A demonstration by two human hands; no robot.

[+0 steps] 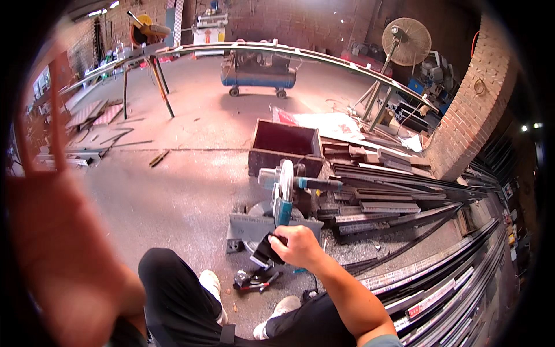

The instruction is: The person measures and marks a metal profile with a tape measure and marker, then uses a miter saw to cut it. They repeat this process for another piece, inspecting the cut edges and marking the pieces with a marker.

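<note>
My right hand (298, 247) is closed around a short black piece (267, 250) that looks like a length of profile, its lower end pale. The piece is tilted, just in front of a mitre saw (283, 191) with a grey guard and teal parts. A grey metal fence (251, 226) runs across the saw's base. Raised close to the camera at the far left, my left hand (69, 260) is large and blurred, its fingers stretched upward and apart. On the floor below the saw lies a black-and-red tool (257, 283), its kind unclear.
A dark open box (284, 153) stands behind the saw. Stacked metal profiles (381, 196) cover the right side, beside a brick pillar (477, 98). Farther back are a long narrow bench (312, 55), a blue air compressor (257, 77) and a standing fan (406, 41).
</note>
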